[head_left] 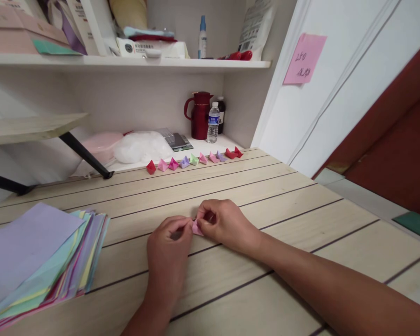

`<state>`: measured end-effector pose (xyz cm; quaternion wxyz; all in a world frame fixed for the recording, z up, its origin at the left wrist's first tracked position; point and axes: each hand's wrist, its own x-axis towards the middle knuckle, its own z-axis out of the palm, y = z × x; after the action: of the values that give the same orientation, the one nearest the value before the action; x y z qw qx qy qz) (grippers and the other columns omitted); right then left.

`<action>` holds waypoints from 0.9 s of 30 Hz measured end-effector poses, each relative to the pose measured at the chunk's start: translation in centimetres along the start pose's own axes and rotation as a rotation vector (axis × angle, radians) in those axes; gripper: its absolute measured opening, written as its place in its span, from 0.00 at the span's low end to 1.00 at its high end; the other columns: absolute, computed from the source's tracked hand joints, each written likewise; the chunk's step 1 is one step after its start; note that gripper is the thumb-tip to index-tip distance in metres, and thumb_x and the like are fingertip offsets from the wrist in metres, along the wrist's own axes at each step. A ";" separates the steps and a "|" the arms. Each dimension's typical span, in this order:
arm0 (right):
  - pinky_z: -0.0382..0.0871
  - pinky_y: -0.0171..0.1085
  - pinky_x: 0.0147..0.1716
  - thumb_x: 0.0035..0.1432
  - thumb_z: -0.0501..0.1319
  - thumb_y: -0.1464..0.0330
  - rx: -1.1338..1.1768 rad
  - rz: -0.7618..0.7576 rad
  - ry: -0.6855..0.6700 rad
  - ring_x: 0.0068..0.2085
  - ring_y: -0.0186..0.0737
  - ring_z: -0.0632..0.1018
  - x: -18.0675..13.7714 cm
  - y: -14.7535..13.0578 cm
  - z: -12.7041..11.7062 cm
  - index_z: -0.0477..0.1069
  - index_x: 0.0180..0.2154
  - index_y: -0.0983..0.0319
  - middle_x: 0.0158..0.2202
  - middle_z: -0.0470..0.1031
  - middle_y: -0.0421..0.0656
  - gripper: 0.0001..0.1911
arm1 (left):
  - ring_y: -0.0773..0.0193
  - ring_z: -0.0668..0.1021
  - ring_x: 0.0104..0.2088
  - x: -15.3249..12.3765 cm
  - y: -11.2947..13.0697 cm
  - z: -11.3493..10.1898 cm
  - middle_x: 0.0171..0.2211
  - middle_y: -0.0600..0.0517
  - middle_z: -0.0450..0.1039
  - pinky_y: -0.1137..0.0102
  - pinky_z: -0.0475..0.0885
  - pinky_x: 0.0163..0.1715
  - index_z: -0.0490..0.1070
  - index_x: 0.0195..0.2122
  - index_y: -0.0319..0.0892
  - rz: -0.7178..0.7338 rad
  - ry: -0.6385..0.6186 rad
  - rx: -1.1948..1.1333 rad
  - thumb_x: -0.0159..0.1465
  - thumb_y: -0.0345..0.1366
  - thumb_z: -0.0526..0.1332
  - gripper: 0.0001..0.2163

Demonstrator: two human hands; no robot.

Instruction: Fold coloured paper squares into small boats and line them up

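A small piece of folded pink paper (196, 228) is pinched between my two hands over the middle of the wooden table. My left hand (170, 242) grips its left side with thumb and forefinger. From the right, my right hand (227, 224) pinches the upper right part, its thumb and forefinger closed on it. The fingers cover much of the paper, so its exact shape is partly hidden. Beyond my hands, several small folded paper boats (184, 162) in red, pink, purple and green stand in a row along the table's far edge.
A stack of coloured paper sheets (35, 252) lies at the left. Behind the table stand a dark red jug (200, 116), a water bottle (213, 123) and a white plastic bag (142, 147). A raised wooden stand (35, 128) with black legs is at the far left.
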<state>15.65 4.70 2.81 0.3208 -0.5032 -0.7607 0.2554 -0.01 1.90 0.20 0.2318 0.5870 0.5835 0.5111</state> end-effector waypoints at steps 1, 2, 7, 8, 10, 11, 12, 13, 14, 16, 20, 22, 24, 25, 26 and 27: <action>0.61 0.31 0.26 0.52 0.65 0.72 0.024 0.017 -0.006 0.27 0.34 0.74 0.1 0.1 0.0 0.73 0.27 0.60 0.26 0.78 0.38 0.03 | 0.61 0.80 0.35 0.0 0.1 -0.1 0.32 0.53 0.81 0.66 0.74 0.40 0.80 0.28 0.47 -0.016 0.008 -0.007 0.56 0.39 0.62 0.07; 0.61 0.31 0.26 0.52 0.64 0.72 0.039 0.031 -0.009 0.28 0.34 0.75 0.2 0.2 -0.1 0.73 0.28 0.61 0.26 0.78 0.38 0.02 | 0.60 0.80 0.35 0.0 0.2 -0.1 0.33 0.53 0.81 0.66 0.74 0.41 0.80 0.28 0.47 -0.031 0.011 -0.013 0.56 0.39 0.62 0.07; 0.61 0.32 0.25 0.50 0.64 0.74 0.059 0.051 -0.031 0.28 0.36 0.75 0.3 0.2 -0.4 0.74 0.27 0.61 0.26 0.78 0.39 0.03 | 0.61 0.80 0.33 0.2 1.0 -0.5 0.30 0.53 0.81 0.67 0.74 0.38 0.79 0.29 0.46 -0.069 -0.078 -0.034 0.57 0.39 0.61 0.07; 0.61 0.32 0.25 0.50 0.64 0.74 0.060 0.049 -0.034 0.28 0.36 0.75 0.3 0.2 -0.4 0.74 0.27 0.60 0.26 0.78 0.39 0.03 | 0.61 0.80 0.32 0.2 1.1 -0.6 0.30 0.53 0.81 0.68 0.74 0.37 0.79 0.30 0.46 -0.070 -0.107 -0.035 0.58 0.40 0.61 0.07; 0.61 0.32 0.25 0.49 0.63 0.75 0.060 0.043 -0.035 0.28 0.36 0.75 0.3 0.3 -0.4 0.74 0.27 0.60 0.26 0.78 0.39 0.04 | 0.61 0.80 0.32 0.3 1.2 -0.7 0.29 0.53 0.81 0.68 0.74 0.36 0.78 0.29 0.46 -0.065 -0.156 -0.034 0.58 0.40 0.61 0.08; 0.61 0.32 0.25 0.49 0.63 0.75 0.061 0.042 -0.035 0.28 0.36 0.75 0.3 0.3 -0.4 0.75 0.27 0.60 0.26 0.78 0.39 0.05 | 0.61 0.80 0.32 0.3 1.2 -0.7 0.30 0.53 0.81 0.68 0.74 0.36 0.77 0.29 0.46 -0.059 -0.172 -0.034 0.59 0.40 0.61 0.08; 0.62 0.32 0.25 0.49 0.63 0.75 0.061 0.041 -0.033 0.28 0.36 0.75 0.3 0.3 -0.3 0.75 0.27 0.60 0.26 0.79 0.39 0.05 | 0.61 0.80 0.32 0.3 1.2 -0.7 0.30 0.53 0.81 0.67 0.74 0.36 0.77 0.30 0.46 -0.053 -0.186 -0.034 0.59 0.41 0.60 0.08; 0.62 0.32 0.25 0.49 0.63 0.75 0.062 0.041 -0.033 0.28 0.36 0.75 0.3 0.3 -0.3 0.75 0.27 0.60 0.26 0.79 0.39 0.05 | 0.61 0.80 0.32 0.3 1.2 -0.7 0.31 0.53 0.81 0.67 0.74 0.37 0.76 0.30 0.46 -0.046 -0.199 -0.036 0.59 0.41 0.60 0.08; 0.62 0.32 0.26 0.49 0.63 0.75 0.063 0.040 -0.034 0.28 0.36 0.75 0.3 0.3 -0.3 0.75 0.27 0.60 0.26 0.79 0.39 0.05 | 0.61 0.81 0.32 0.3 1.1 -0.7 0.31 0.53 0.81 0.67 0.74 0.37 0.76 0.30 0.46 -0.041 -0.213 -0.037 0.59 0.42 0.61 0.08; 0.62 0.32 0.26 0.50 0.63 0.75 0.065 0.044 -0.034 0.28 0.36 0.76 0.3 0.3 -0.3 0.75 0.27 0.60 0.26 0.79 0.39 0.04 | 0.60 0.81 0.33 0.3 1.0 -0.6 0.30 0.53 0.81 0.67 0.74 0.37 0.75 0.30 0.46 -0.035 -0.235 -0.041 0.59 0.42 0.62 0.07; 0.64 0.32 0.27 0.52 0.64 0.74 0.092 0.049 -0.050 0.29 0.36 0.77 0.3 0.5 -0.4 0.76 0.29 0.60 0.26 0.79 0.39 0.04 | 0.61 0.81 0.32 0.2 0.8 -0.4 0.29 0.53 0.80 0.67 0.74 0.37 0.73 0.30 0.46 -0.030 -0.236 -0.036 0.57 0.41 0.63 0.05; 0.66 0.32 0.29 0.54 0.64 0.73 0.121 0.020 -0.076 0.30 0.36 0.77 0.4 0.8 -0.6 0.77 0.30 0.60 0.27 0.80 0.40 0.04 | 0.61 0.81 0.31 0.2 0.6 -0.3 0.28 0.54 0.80 0.68 0.74 0.36 0.73 0.30 0.46 -0.029 -0.227 -0.025 0.58 0.40 0.62 0.05; 0.67 0.32 0.30 0.55 0.64 0.74 0.159 -0.016 -0.124 0.30 0.36 0.78 0.5 1.0 -0.9 0.77 0.31 0.61 0.28 0.80 0.39 0.04 | 0.62 0.81 0.30 0.2 0.4 -0.2 0.28 0.53 0.80 0.68 0.73 0.33 0.73 0.29 0.46 -0.028 -0.213 -0.009 0.57 0.39 0.61 0.04; 0.68 0.32 0.31 0.55 0.64 0.74 0.182 -0.025 -0.150 0.31 0.36 0.78 0.6 1.1 -1.0 0.77 0.32 0.61 0.28 0.80 0.39 0.04 | 0.62 0.81 0.29 0.2 0.4 -0.2 0.27 0.53 0.80 0.69 0.73 0.32 0.73 0.28 0.46 -0.028 -0.206 -0.001 0.57 0.38 0.61 0.04; 0.68 0.32 0.31 0.54 0.64 0.74 0.207 -0.028 -0.174 0.31 0.36 0.79 0.7 1.3 -1.2 0.77 0.33 0.61 0.29 0.80 0.39 0.04 | 0.62 0.80 0.28 0.3 0.3 -0.2 0.27 0.53 0.80 0.69 0.73 0.31 0.73 0.28 0.46 -0.026 -0.200 0.006 0.57 0.38 0.61 0.04; 0.69 0.32 0.32 0.54 0.64 0.75 0.230 -0.026 -0.194 0.32 0.36 0.79 0.7 1.4 -1.3 0.76 0.34 0.61 0.29 0.80 0.39 0.05 | 0.62 0.80 0.27 0.3 0.2 -0.1 0.26 0.54 0.80 0.69 0.72 0.30 0.73 0.27 0.46 -0.025 -0.197 0.012 0.56 0.38 0.61 0.04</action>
<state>17.21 5.94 2.85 0.3045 -0.4261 -0.7604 0.3841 -0.07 2.05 0.52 0.2910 0.6286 0.5680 0.4444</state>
